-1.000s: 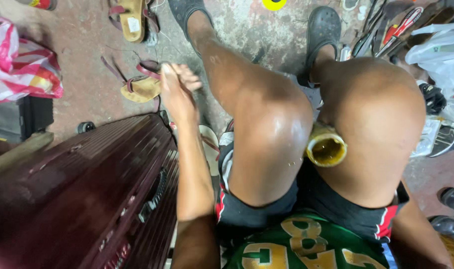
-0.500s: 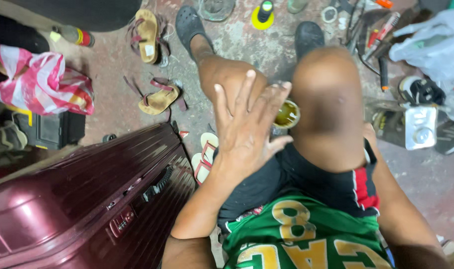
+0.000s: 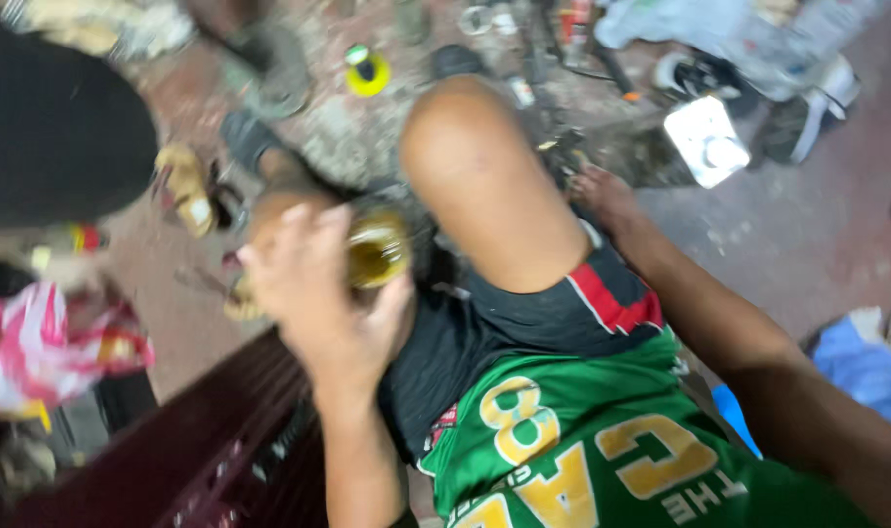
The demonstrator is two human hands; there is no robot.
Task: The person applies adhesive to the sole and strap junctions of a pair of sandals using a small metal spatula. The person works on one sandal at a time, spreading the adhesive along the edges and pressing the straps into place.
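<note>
I sit on the floor with both knees raised, and the view is blurred. My left hand wraps its fingers and thumb around a small round yellow tin that sits between my knees, with yellowish liquid inside. My right hand reaches past my right knee down to the floor, among dark tools. Its fingers are too blurred to tell whether they hold anything.
A maroon hard-shell suitcase lies at my lower left. A pink striped bag and sandals lie to the left. Farther off are a yellow-based bottle, a white square device and scattered tools. A blue cloth lies at the right.
My left hand went from spread open in front of my knee down onto the yellow tin. The view swung right and my right hand came into sight at the floor.
</note>
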